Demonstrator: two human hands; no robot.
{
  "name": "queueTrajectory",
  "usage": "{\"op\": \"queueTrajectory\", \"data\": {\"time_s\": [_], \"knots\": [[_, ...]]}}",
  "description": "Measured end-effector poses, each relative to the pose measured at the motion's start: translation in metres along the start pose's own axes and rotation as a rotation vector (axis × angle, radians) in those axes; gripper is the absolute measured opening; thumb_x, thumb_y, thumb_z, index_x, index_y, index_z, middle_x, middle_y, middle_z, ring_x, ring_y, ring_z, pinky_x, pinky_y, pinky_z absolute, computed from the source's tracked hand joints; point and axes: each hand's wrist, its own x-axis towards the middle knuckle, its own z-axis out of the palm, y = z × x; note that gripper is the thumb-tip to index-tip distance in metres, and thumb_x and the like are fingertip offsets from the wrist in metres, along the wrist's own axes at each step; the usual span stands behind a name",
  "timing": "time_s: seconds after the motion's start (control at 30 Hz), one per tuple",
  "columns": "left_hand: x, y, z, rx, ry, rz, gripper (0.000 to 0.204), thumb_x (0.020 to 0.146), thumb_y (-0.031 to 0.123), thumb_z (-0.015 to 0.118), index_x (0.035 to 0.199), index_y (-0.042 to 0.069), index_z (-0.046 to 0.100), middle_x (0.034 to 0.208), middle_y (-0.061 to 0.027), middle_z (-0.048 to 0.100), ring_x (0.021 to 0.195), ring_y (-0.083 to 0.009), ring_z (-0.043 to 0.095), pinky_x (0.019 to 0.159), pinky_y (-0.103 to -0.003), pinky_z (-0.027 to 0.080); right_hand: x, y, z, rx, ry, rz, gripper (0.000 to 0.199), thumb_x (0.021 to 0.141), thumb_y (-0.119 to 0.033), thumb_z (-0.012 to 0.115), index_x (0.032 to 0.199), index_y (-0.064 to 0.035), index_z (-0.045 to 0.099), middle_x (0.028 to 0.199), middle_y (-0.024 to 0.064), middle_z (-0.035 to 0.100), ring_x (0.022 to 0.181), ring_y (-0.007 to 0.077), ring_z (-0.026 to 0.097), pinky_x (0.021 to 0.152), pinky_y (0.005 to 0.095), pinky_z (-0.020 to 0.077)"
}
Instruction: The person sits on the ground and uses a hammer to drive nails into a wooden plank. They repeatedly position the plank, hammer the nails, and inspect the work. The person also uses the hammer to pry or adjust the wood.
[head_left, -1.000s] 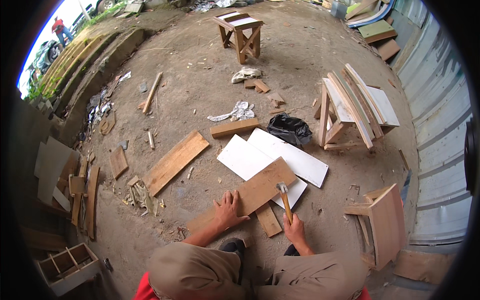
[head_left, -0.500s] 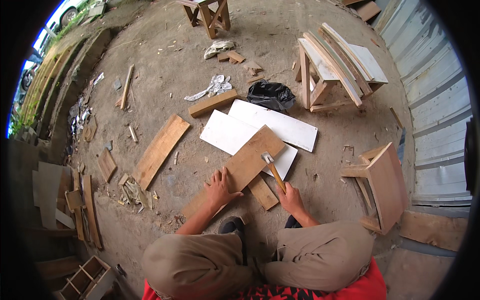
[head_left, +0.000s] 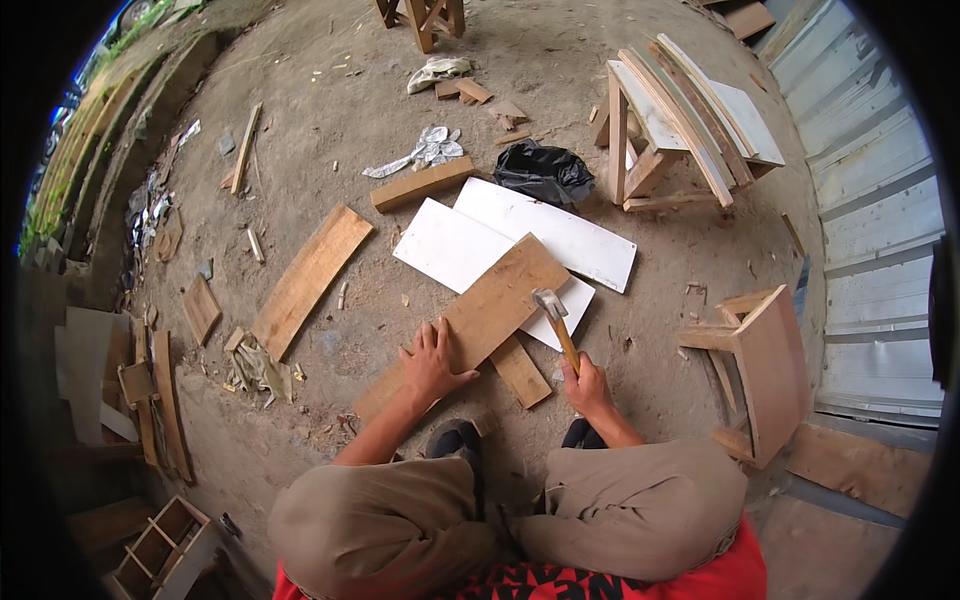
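A wide brown wooden plank lies slantwise in front of me, its far end over two white boards. My left hand rests on the plank's near part with fingers spread. In my right hand is the handle of a claw hammer; the fingers are wrapped round it. The hammer's metal head hovers by or over the plank's right edge, and I cannot tell whether it touches. A shorter wood piece sticks out from beneath the plank, between my hands.
Another plank lies to the left. Beyond the white boards are a wooden block and a black plastic bag. A wooden stand with long strips stands at the far right. Nearer on the right is a wooden stool on its side.
The hammer and my right hand have shifted slightly rightward relative to the plank. My left hand stays on the plank. The whole view has tilted a little.
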Motion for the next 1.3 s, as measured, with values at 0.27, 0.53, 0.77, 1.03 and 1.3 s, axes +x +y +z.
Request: {"op": "queueTrajectory", "data": {"time_s": [0.27, 0.53, 0.77, 1.03, 1.3], "knots": [[-0.005, 0.002, -0.01, 0.016, -0.052, 0.031, 0.136, 0.059, 0.059, 0.087, 0.159, 0.005, 0.011, 0.157, -0.0284, 0.024, 0.146, -0.042, 0.027, 0.105, -0.073, 0.03, -0.009, -0.004, -0.001, 0.115, 0.106, 0.009, 0.042, 0.102, -0.039, 0.056, 0.085, -0.0009, 0.054, 0.059, 0.0168, 0.053, 0.052, 0.0324, 0.058, 0.05, 0.0421, 0.0427], [0.023, -0.074, -0.038, -0.59, -0.411, 0.234, 0.126, 0.058, 0.045, 0.085, 0.158, 0.004, 0.022, 0.157, -0.0255, 0.033, 0.144, -0.0418, 0.034, 0.117, -0.048, 0.033, -0.018, -0.017, 0.003, 0.169, 0.15, -0.023, 0.046, 0.102, -0.043, 0.055, 0.086, 0.0004, 0.056, 0.058, 0.0113, 0.053, 0.052, 0.0205, 0.057, 0.051, 0.0369, 0.0434], [0.014, -0.112, -0.053, -0.934, -0.486, 0.164, 0.115, 0.057, 0.043, 0.076, 0.157, 0.005, 0.031, 0.158, -0.0201, 0.035, 0.146, -0.0343, 0.034, 0.12, -0.047, 0.026, -0.017, -0.032, 0.0, 0.253, 0.11, -0.006, 0.046, 0.102, -0.043, 0.055, 0.088, 0.0011, 0.058, 0.058, 0.0094, 0.051, 0.052, 0.0188, 0.053, 0.051, 0.037, 0.0425], [0.0, -0.141, -0.042, -0.949, -0.414, 0.09, 0.116, 0.058, 0.041, 0.077, 0.158, 0.008, 0.028, 0.162, -0.022, 0.028, 0.148, -0.0376, 0.029, 0.121, -0.049, 0.024, -0.02, -0.035, 0.009, 0.269, 0.046, 0.008, 0.045, 0.102, -0.043, 0.055, 0.091, 0.0009, 0.059, 0.06, 0.0126, 0.055, 0.055, 0.0212, 0.057, 0.053, 0.0382, 0.0437], [-0.047, -0.083, -0.016, -0.224, 0.138, -0.045, 0.121, 0.053, 0.039, 0.087, 0.155, 0.01, 0.027, 0.154, -0.0333, 0.028, 0.145, -0.0464, 0.027, 0.116, -0.059, 0.022, -0.028, -0.018, 0.014, 0.272, 0.008, 0.029, 0.047, 0.104, -0.043, 0.048, 0.088, 0.0008, 0.057, 0.061, 0.0133, 0.054, 0.054, 0.0225, 0.056, 0.052, 0.0391, 0.0429]]}}
